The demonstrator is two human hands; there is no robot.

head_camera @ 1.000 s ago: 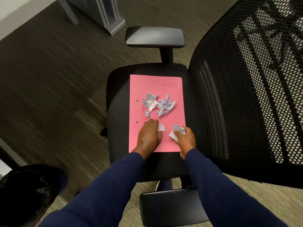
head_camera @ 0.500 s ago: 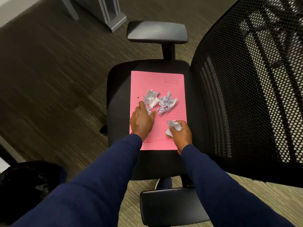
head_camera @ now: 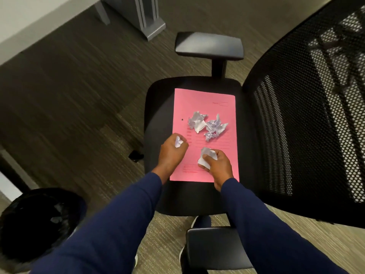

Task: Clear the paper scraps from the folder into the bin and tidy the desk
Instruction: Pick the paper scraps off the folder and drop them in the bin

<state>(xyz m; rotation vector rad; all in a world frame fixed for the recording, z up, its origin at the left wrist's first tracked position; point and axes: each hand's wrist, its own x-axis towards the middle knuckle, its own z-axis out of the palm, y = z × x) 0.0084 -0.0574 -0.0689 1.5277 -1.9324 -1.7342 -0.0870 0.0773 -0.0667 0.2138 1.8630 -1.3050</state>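
A pink folder (head_camera: 205,99) lies flat on the black seat of an office chair (head_camera: 158,107). Crumpled white paper scraps (head_camera: 207,125) sit in a loose cluster near the folder's middle. My left hand (head_camera: 172,152) is at the folder's left edge, fingers closed around a small paper scrap (head_camera: 178,142). My right hand (head_camera: 217,165) rests on the folder's lower part and grips a crumpled scrap (head_camera: 206,155). A black bin (head_camera: 35,220) with a dark liner stands on the floor at the lower left, with a few scraps inside.
The chair's mesh backrest (head_camera: 308,115) rises on the right. One armrest (head_camera: 209,46) is beyond the seat, another (head_camera: 215,248) is close to me. A grey desk leg (head_camera: 146,18) and a pale desk edge (head_camera: 29,24) are at the top left, over carpet.
My left hand reached up to the scraps, closed on a small one and pulled back toward the folder's left edge. My right hand kept hold of its scrap. The view tilted, showing more of the bin.
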